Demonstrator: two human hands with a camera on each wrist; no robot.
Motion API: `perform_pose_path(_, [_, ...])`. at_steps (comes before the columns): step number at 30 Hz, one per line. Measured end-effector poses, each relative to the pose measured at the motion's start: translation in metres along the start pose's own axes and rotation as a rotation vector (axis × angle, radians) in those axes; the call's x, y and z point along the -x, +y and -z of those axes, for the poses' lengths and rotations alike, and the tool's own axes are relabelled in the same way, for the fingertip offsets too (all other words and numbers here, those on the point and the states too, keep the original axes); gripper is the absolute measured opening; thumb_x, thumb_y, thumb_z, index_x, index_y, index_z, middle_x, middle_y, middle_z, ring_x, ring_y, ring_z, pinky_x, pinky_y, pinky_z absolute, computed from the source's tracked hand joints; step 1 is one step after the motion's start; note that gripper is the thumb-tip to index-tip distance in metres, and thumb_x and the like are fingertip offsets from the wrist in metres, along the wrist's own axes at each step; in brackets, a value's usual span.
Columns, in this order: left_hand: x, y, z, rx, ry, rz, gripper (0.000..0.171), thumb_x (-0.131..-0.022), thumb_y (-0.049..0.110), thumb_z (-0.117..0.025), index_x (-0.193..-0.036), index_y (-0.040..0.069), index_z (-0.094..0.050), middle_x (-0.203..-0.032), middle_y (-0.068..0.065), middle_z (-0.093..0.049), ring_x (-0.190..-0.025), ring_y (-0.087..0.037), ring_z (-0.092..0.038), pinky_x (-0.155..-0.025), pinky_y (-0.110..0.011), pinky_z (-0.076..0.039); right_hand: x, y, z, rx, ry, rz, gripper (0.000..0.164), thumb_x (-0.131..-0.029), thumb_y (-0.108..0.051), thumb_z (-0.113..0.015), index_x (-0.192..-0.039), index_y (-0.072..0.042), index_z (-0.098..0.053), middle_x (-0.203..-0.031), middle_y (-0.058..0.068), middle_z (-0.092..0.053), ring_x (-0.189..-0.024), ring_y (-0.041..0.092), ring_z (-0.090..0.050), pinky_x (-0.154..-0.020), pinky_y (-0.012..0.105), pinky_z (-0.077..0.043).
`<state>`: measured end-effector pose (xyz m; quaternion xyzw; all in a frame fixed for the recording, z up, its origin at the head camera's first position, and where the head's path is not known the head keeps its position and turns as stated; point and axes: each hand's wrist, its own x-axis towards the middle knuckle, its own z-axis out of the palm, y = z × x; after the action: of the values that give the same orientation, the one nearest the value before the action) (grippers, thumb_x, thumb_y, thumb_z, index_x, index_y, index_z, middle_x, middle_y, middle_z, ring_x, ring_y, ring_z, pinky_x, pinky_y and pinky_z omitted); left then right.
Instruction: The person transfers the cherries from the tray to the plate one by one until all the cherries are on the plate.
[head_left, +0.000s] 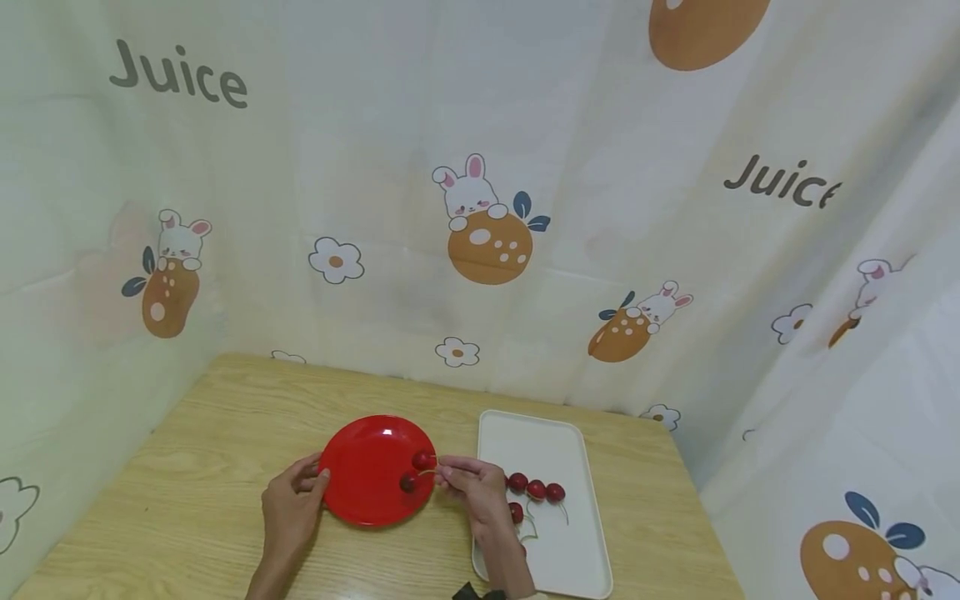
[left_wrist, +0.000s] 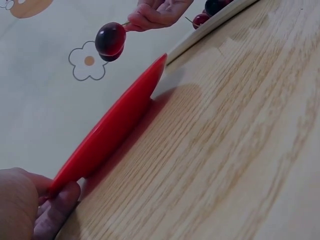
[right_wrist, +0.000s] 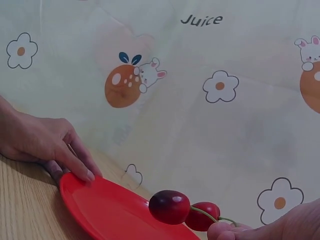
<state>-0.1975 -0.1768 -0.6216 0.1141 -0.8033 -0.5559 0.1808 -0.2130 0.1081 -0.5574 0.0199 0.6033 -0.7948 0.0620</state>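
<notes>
A round red plate (head_left: 367, 483) lies on the wooden table, and my left hand (head_left: 291, 508) pinches its left rim, thumb on top and fingers below. Over the plate's right side, my right hand (head_left: 476, 487) pinches the green stems of two dark red cherries (right_wrist: 170, 207). In the left wrist view these cherries (left_wrist: 110, 40) hang above the plate's far rim, clear of it. Beneath my right forearm is a white rectangular tray (head_left: 573, 550) holding several more cherries (head_left: 536, 490), some of them partly hidden by the hand and wrist.
The wooden table (head_left: 247, 417) reaches back to a pale curtain (head_left: 375, 167) printed with rabbits, fruit and flowers. More of this curtain hangs along the left and right sides. The tray stands just right of the plate.
</notes>
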Motion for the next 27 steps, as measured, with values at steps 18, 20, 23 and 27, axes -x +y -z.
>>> perform_pose_path(18, [-0.001, -0.001, -0.002, 0.008, 0.004, 0.000, 0.033, -0.103, 0.009, -0.072, -0.134, -0.002, -0.074, -0.115, -0.021, -0.081, -0.078, 0.008, -0.066, -0.068, -0.010, -0.051, -0.008, 0.001, -0.021, -0.028, 0.014, -0.056, 0.033, -0.098, 0.010, -0.071, -0.128, 0.023, -0.067, -0.093, 0.010, -0.084, -0.074, 0.008, -0.078, -0.071, 0.020, -0.063])
perform_pose_path(20, [-0.001, -0.001, -0.002, 0.008, 0.001, 0.013, 0.033, -0.103, 0.009, -0.073, -0.135, -0.001, -0.074, -0.116, -0.022, -0.080, -0.079, 0.008, -0.066, -0.068, -0.011, -0.052, -0.009, 0.002, -0.023, -0.021, 0.015, -0.057, 0.033, -0.098, 0.009, -0.072, -0.128, 0.022, -0.067, -0.093, 0.010, -0.084, -0.074, 0.008, -0.078, -0.071, 0.020, -0.063])
perform_pose_path(23, [-0.001, 0.000, -0.002, 0.007, -0.004, 0.035, 0.034, -0.104, 0.010, -0.072, -0.136, -0.001, -0.074, -0.118, -0.021, -0.080, -0.080, 0.007, -0.067, -0.068, -0.012, -0.053, -0.010, 0.003, -0.026, -0.018, 0.006, -0.050, 0.033, -0.098, 0.008, -0.072, -0.128, 0.022, -0.068, -0.094, 0.011, -0.084, -0.074, 0.008, -0.079, -0.072, 0.020, -0.063])
perform_pose_path(27, [-0.001, 0.001, -0.001, 0.000, -0.004, 0.047, 0.034, -0.104, 0.011, -0.072, -0.136, 0.001, -0.074, -0.119, -0.021, -0.080, -0.081, 0.005, -0.067, -0.069, -0.012, -0.052, -0.012, 0.005, -0.030, -0.013, -0.006, -0.047, 0.032, -0.099, 0.008, -0.071, -0.127, 0.022, -0.068, -0.095, 0.011, -0.085, -0.074, 0.008, -0.079, -0.072, 0.020, -0.063])
